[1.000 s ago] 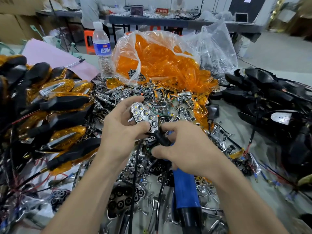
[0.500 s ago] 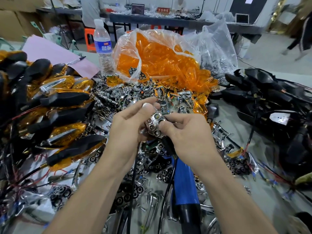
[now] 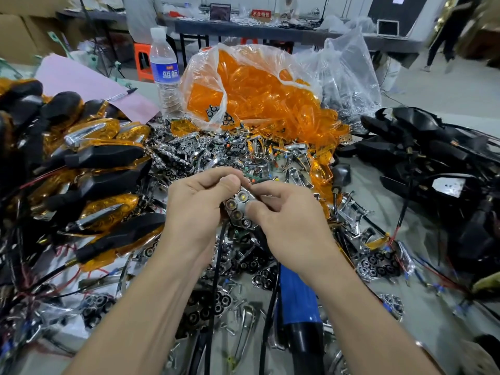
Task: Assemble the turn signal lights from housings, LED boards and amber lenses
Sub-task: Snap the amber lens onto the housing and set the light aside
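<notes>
Centre: my left hand (image 3: 197, 204) and right hand (image 3: 286, 226) both pinch one chrome LED board (image 3: 239, 209) above the bench (image 3: 433, 334). 12 o'clock: bag of amber lenses (image 3: 257, 96). 9 o'clock: pile of finished lights (image 3: 94, 163). 3 o'clock: black housings (image 3: 433, 158).

Assembled lights (image 3: 89, 185) pile along the left edge of the table (image 3: 362, 180), housings (image 3: 433, 158) along its right edge. Between them spreads a heap of loose boards (image 3: 216, 150), with the bag of lenses (image 3: 257, 87) behind it at the far edge. A bottle (image 3: 165, 74) stands just left of that bag, a second bag (image 3: 349, 77) to its right. Over the heap, the left hand (image 3: 194, 209) and right hand (image 3: 286, 226) pinch an LED board (image 3: 239, 209); a tool (image 3: 297, 307) lies at the near edge.
</notes>
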A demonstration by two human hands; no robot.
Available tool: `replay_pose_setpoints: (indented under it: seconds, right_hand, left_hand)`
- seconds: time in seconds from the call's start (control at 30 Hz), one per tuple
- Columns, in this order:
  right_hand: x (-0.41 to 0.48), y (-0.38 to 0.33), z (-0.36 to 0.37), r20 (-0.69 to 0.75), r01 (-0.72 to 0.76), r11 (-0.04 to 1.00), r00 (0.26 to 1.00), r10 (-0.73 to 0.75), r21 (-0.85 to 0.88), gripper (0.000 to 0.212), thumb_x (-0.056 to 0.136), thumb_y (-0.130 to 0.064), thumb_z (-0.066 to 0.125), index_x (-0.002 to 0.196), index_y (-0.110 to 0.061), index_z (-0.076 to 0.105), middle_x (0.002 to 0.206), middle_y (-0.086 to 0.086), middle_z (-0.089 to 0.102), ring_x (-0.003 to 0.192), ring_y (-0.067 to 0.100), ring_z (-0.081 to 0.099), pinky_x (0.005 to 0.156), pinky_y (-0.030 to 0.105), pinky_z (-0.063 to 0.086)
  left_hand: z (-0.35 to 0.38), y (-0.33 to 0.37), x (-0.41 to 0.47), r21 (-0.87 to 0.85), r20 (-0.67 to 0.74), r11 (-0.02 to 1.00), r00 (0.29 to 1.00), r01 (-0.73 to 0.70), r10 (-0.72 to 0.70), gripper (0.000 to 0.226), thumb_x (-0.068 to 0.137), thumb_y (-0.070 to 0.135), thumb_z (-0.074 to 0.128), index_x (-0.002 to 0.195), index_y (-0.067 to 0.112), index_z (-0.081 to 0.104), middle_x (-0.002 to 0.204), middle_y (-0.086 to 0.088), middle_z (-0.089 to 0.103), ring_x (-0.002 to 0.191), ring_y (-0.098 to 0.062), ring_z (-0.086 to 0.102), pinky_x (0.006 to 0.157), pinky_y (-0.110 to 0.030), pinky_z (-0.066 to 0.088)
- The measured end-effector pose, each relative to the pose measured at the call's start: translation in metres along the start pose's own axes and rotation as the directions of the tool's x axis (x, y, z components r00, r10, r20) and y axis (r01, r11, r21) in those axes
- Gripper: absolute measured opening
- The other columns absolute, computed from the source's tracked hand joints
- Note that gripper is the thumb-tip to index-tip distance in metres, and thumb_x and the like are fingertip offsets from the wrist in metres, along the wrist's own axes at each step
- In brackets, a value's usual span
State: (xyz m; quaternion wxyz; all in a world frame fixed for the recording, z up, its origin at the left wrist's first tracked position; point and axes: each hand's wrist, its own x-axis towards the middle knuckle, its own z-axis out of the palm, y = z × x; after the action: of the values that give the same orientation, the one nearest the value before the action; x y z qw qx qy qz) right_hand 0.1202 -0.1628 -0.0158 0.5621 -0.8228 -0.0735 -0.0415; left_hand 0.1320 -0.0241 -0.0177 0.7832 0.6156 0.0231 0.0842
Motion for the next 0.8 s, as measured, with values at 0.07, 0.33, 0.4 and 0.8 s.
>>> replay_pose_setpoints:
  seconds: [0.07,0.33,0.4,0.8]
  right_hand:
    - [0.001,0.001,-0.001,0.007,-0.012,0.999,1.000,0.012,0.045,0.029,0.092,-0.020,0.075,0.084,-0.048,0.077,0.082,-0.020,0.077,0.084,0.015,0.075,0.080,0.036,0.062]
    - [0.002,0.011,0.006,-0.082,-0.099,0.958,0.989,0.125,0.269,0.026,0.083,-0.008,0.081,0.099,-0.028,0.077,0.099,-0.003,0.081,0.094,0.013,0.077,0.094,0.041,0.061]
    - [0.001,0.010,0.008,-0.115,-0.075,0.962,0.987,0.109,0.262,0.029,0.082,-0.009,0.082,0.098,-0.033,0.076,0.100,-0.005,0.081,0.095,0.010,0.077,0.094,0.039,0.060]
    - [-0.001,0.007,0.004,-0.111,-0.055,0.961,0.990,0.088,0.272,0.024,0.087,-0.007,0.078,0.097,-0.029,0.082,0.093,-0.006,0.081,0.090,0.011,0.078,0.090,0.035,0.060]
  left_hand:
    - [0.001,-0.001,0.001,0.044,-0.004,0.999,1.000,-0.029,0.029,0.028,0.095,0.001,0.065,0.076,0.014,0.080,0.080,-0.006,0.076,0.073,-0.015,0.066,0.075,-0.036,0.051]
    - [0.007,0.001,-0.002,0.179,0.019,0.984,1.000,0.017,-0.021,0.028,0.095,0.049,0.058,0.095,0.035,0.082,0.101,0.007,0.080,0.116,-0.019,0.070,0.107,-0.056,0.049]
    - [0.007,0.001,-0.002,0.157,0.029,0.987,0.999,0.031,-0.036,0.027,0.100,0.044,0.060,0.093,0.032,0.083,0.099,0.008,0.080,0.112,-0.021,0.071,0.107,-0.053,0.049]
    - [0.007,-0.003,0.001,0.079,-0.005,0.997,1.000,0.006,-0.005,0.023,0.094,0.024,0.073,0.074,0.029,0.084,0.083,0.003,0.080,0.078,-0.010,0.072,0.074,-0.025,0.060]
